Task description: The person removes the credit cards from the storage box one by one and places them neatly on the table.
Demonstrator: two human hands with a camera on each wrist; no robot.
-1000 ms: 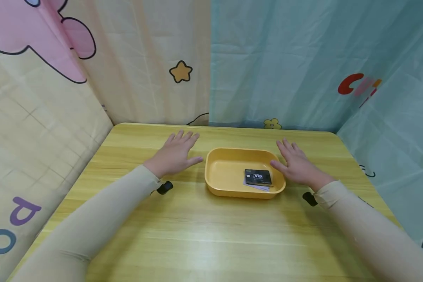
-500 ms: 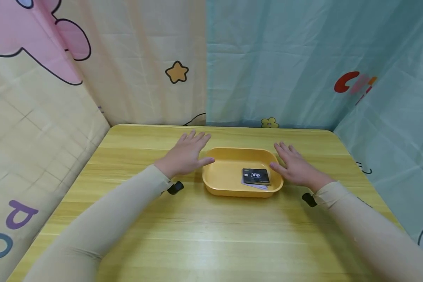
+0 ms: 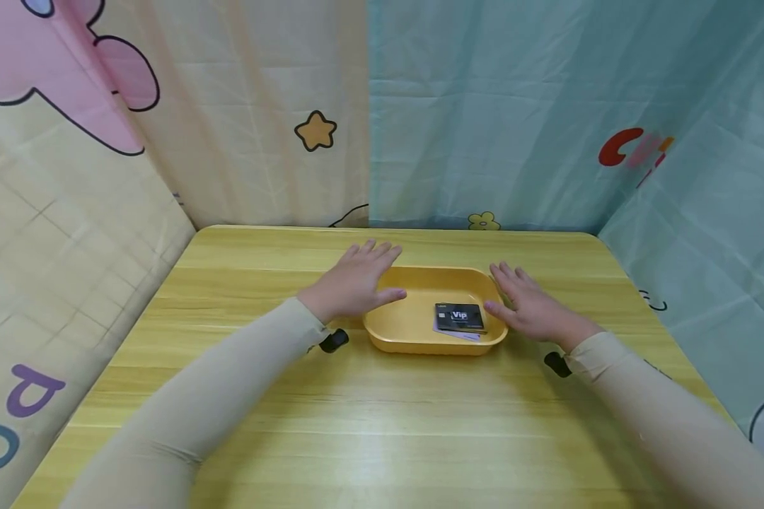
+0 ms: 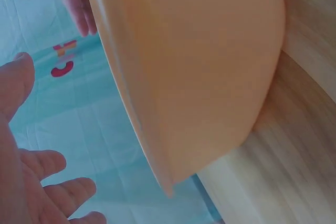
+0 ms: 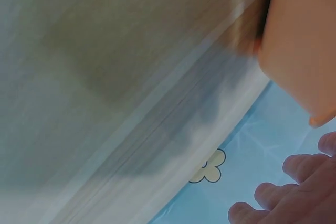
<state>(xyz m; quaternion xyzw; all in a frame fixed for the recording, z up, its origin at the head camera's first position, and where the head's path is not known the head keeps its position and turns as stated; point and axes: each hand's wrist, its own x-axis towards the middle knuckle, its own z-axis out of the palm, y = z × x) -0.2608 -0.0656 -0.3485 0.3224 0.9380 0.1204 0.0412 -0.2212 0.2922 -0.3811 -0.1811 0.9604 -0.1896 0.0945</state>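
A shallow yellow tray [image 3: 414, 346] with rounded corners sits on the table. In its right half lies a black card [image 3: 452, 322] marked "Vip", partly over a pale purple card [image 3: 465, 336]. My left hand [image 3: 356, 283], fingers spread and straight, hovers at the tray's left end, its thumb over the inside. At the right end my right hand [image 3: 535, 304] has its fingers straight too, with the thumb near the black card. Neither hand grips anything. The left wrist view shows the tray's side wall [image 4: 210, 66] apart from the left fingers.
The wood-patterned table [image 3: 382, 424] runs up to hanging printed curtains at the back [image 3: 484, 106] and on both sides. A small dark device [image 3: 334, 341] is strapped under the left wrist, another dark device [image 3: 557, 363] under the right.
My left hand has moved right, from beside the tray to over its left end. My right hand has barely shifted. The tray and cards stay in place as the head view turns slightly.
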